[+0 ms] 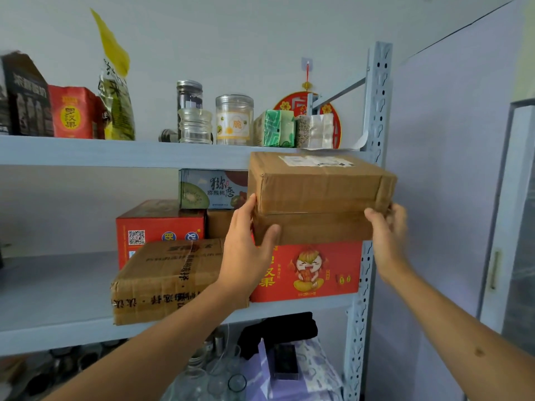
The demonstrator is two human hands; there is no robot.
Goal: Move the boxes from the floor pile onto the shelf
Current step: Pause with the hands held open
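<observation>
Here a plain brown carton [321,183] was held at its two lower ends, at the right end of the middle shelf [58,302]; it seemed to rest on a second brown carton [312,228], which itself lay on the red box with a cartoon figure [307,270]. The left hand [249,241] was pressed against the left end of the two cartons, with the thumb laid across the front of the lower one and the fingers hidden behind the corner; the right hand [385,227] was curled around the right corner, near the perforated upright [376,111]. The grip was taken from both sides, probably so that the carton could be kept level and guided under the upper shelf board [115,153], where little room was left; whether the lower carton was gripped too cannot be told. The upper carton stood out to the right past the one below, so it was judged not yet settled. A taped carton [165,282] and another red box [159,224] were already placed to the left; the floor pile was not in view.
</observation>
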